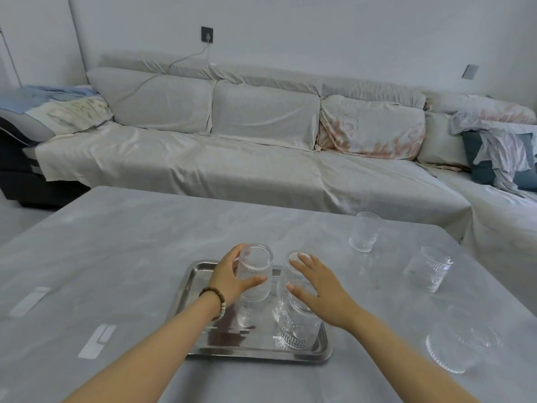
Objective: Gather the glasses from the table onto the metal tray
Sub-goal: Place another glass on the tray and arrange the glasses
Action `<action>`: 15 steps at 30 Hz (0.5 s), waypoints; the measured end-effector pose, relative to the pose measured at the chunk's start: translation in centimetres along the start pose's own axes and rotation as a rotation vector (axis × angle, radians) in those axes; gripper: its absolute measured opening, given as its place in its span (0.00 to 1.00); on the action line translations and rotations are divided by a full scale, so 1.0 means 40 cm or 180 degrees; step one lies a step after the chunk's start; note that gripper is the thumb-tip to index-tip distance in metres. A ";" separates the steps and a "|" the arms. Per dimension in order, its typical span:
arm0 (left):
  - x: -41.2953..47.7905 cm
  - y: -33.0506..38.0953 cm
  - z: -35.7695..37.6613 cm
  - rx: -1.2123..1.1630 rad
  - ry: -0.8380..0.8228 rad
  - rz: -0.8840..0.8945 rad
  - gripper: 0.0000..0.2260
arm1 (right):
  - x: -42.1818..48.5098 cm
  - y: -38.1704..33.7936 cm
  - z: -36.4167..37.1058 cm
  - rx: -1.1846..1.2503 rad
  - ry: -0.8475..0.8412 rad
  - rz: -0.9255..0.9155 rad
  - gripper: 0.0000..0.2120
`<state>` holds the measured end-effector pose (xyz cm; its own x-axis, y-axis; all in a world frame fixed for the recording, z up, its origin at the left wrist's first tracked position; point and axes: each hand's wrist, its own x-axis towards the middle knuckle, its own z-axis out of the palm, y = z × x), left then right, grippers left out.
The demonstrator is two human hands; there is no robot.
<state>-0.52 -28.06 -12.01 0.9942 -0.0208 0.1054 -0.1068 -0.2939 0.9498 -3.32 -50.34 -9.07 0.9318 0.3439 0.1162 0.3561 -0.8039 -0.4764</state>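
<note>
A metal tray [200, 349] lies on the grey table in front of me. My left hand [229, 279] is wrapped around a ribbed clear glass [257, 274] at the tray's far left. My right hand [322, 289] hovers with spread fingers over a second glass [286, 282] at the tray's far right, its fingers off the glass. A third glass [297, 330] stands at the tray's near right corner. Three more glasses stand on the table to the right: one far [364, 235], one in the middle [428, 269], one near [453, 344].
The grey table [116, 257] stretches left, with pale tape marks [97, 341] near its left front. A long covered sofa [232, 158] runs behind the table and turns along the right side, with cushions and crumpled cloths on it.
</note>
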 end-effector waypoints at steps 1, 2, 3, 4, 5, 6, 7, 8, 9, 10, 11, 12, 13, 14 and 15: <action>0.003 -0.005 0.006 0.0010 -0.0032 0.0014 0.32 | 0.000 0.002 0.002 -0.0013 0.0013 -0.0020 0.29; 0.005 -0.010 0.011 0.0021 -0.0054 0.0020 0.32 | 0.001 0.004 0.003 -0.0006 0.0024 -0.0035 0.28; 0.006 -0.014 0.016 0.0030 -0.0065 0.0022 0.31 | 0.002 0.006 0.004 0.0012 0.0023 -0.0037 0.28; 0.006 -0.017 0.021 0.0034 -0.0060 0.0020 0.30 | 0.002 0.008 0.005 0.0028 0.0008 -0.0025 0.28; 0.007 -0.019 0.024 0.0031 -0.0050 0.0023 0.29 | 0.003 0.009 0.005 0.0032 -0.0015 -0.0004 0.28; 0.008 -0.020 0.026 0.0030 -0.0046 0.0030 0.29 | 0.003 0.011 0.006 0.0025 -0.0040 0.0017 0.28; 0.009 -0.020 0.027 0.0033 -0.0051 0.0037 0.29 | 0.004 0.012 0.006 0.0017 -0.0057 0.0032 0.29; 0.011 -0.020 0.029 0.0040 -0.0063 0.0041 0.30 | 0.004 0.013 0.006 0.0016 -0.0060 0.0039 0.29; 0.013 -0.020 0.030 0.0043 -0.0082 0.0043 0.30 | 0.004 0.013 0.007 0.0026 -0.0054 0.0042 0.29; 0.015 -0.018 0.031 0.0039 -0.0112 0.0041 0.31 | 0.003 0.012 0.008 0.0038 -0.0052 0.0048 0.29; 0.016 -0.017 0.032 0.0030 -0.0154 0.0038 0.31 | 0.003 0.012 0.007 0.0041 -0.0059 0.0063 0.29; 0.018 -0.015 0.033 0.0019 -0.0203 0.0033 0.31 | 0.003 0.011 0.007 0.0032 -0.0070 0.0082 0.29; 0.019 -0.014 0.032 0.0012 -0.0250 0.0029 0.30 | 0.003 0.010 0.006 0.0018 -0.0080 0.0099 0.29; 0.019 -0.013 0.031 0.0013 -0.0284 0.0022 0.30 | 0.003 0.008 0.005 0.0002 -0.0087 0.0111 0.28; 0.020 -0.012 0.029 0.0015 -0.0305 0.0012 0.30 | 0.002 0.006 0.004 -0.0018 -0.0092 0.0118 0.28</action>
<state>0.33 -29.05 -12.71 0.9903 -0.1131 0.0803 -0.1109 -0.2983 0.9480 -3.16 -50.42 -9.32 0.9420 0.3275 0.0732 0.3217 -0.8191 -0.4749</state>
